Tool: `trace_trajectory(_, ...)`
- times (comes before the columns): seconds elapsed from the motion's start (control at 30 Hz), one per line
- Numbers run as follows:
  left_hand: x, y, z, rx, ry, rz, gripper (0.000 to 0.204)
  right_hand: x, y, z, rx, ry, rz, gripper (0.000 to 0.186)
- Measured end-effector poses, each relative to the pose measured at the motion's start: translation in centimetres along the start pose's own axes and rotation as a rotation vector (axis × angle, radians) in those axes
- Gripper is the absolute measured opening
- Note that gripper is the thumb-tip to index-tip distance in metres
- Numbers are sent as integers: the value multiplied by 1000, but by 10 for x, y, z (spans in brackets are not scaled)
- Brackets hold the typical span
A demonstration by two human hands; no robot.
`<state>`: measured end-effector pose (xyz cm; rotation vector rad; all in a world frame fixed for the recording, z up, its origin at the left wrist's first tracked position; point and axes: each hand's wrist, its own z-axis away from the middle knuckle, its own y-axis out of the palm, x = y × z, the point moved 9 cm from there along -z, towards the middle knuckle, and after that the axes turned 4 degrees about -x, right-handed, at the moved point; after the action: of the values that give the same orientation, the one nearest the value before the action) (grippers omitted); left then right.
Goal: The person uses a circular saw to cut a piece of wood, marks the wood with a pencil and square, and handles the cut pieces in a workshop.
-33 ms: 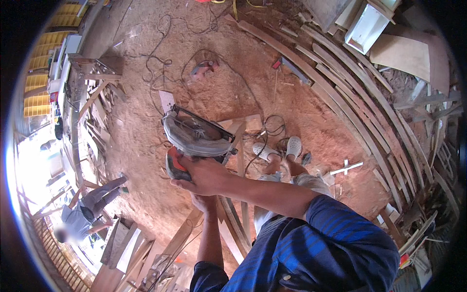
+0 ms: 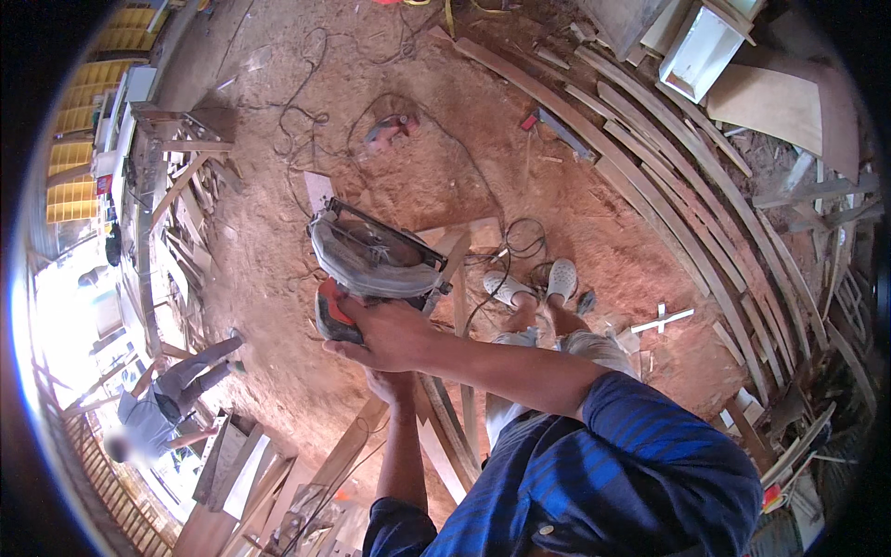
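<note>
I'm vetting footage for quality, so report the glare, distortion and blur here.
All in the head view: glare washes out the bright opening at left; fisheye distortion seems to bow the long boards at right; black darkens the corners; the head of the co-worker at lower left is smudged; the power tool and right hand look reasonably sharp.

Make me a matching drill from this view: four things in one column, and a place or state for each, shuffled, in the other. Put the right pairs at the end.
Things
1. Power saw
2. Pair of clogs
3. White cross-shaped piece
4. White open box

Places or states
A. Near the picture's upper right corner
B. Lying on the reddish ground, to the right of the feet
C. Pale, dotted with small holes
D. Held by its handle in the right hand

Right pairs: 1-D, 2-C, 3-B, 4-A
</note>
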<state>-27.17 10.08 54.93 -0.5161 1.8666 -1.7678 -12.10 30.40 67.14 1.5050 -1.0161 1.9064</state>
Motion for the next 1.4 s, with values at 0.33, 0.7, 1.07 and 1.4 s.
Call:
trace_trajectory(0.33,42,28,8,24,180,-146,60,7,0,3,-75,-41,4,79)
trace_trajectory(0.7,52,30,12,-62,101,71,61,8,14,3,112,28,-78,77)
trace_trajectory(1.07,92,39,18,74,38,57,55,17,17,-3,62,27,-77,78)
trace_trajectory(1.4,75,46,14,30,8,142,50,6,12,2,66,55,-68,76)
